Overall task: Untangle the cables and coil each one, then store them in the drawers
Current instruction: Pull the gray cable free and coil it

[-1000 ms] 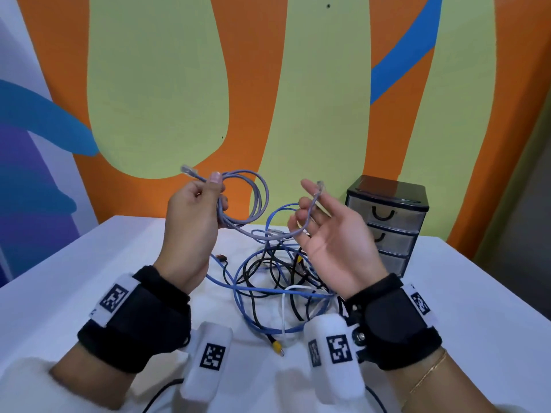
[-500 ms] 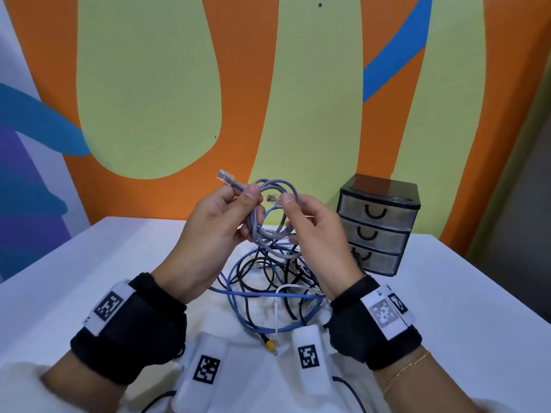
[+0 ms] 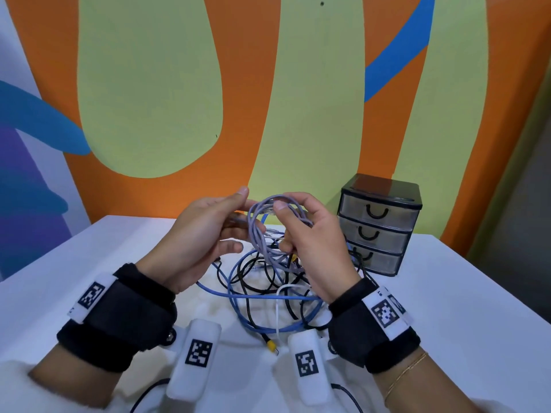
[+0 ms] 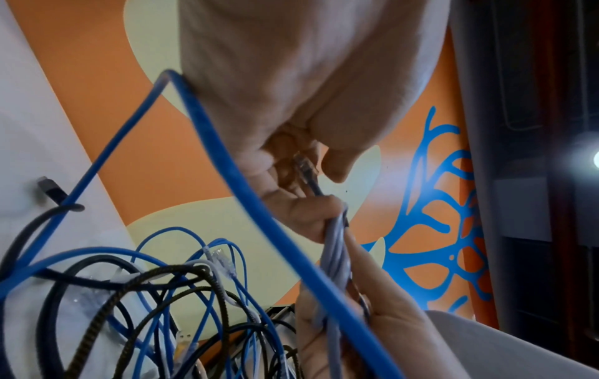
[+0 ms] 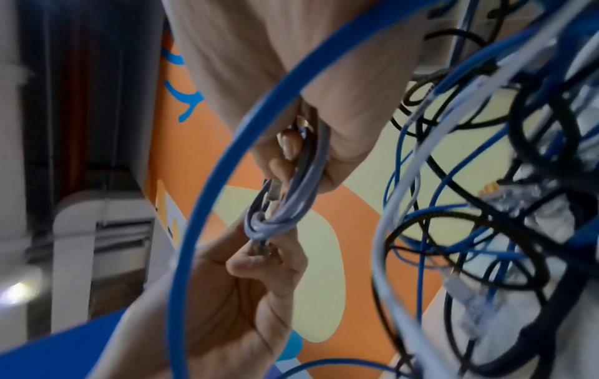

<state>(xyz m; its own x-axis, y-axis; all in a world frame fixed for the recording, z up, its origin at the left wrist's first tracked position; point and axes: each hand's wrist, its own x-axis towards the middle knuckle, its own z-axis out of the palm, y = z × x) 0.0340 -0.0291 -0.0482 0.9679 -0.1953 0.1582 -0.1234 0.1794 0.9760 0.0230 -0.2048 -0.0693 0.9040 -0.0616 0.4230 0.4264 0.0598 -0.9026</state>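
A grey cable (image 3: 258, 231), wound into a small coil, is held up between my hands above the table. My right hand (image 3: 293, 226) grips the coil (image 5: 291, 202) with thumb on top and fingers curled round the loops. My left hand (image 3: 247, 211) pinches one plug end (image 5: 261, 247) of it beside the coil; the plug (image 4: 303, 164) sits between thumb and fingers. Below lies a tangle of blue, black and white cables (image 3: 268, 287). A thick blue cable (image 4: 227, 164) arcs close under both wrists.
A small black drawer unit (image 3: 378, 225) with three shut translucent drawers stands on the white table (image 3: 447, 308) at the right, near the wall. A yellow-tipped plug (image 3: 271, 347) lies at the tangle's near edge. The painted wall rises right behind the table.
The hands have come together from apart. The coil passed from my left hand into my right hand's grip, and the left hand now holds only the plug end.
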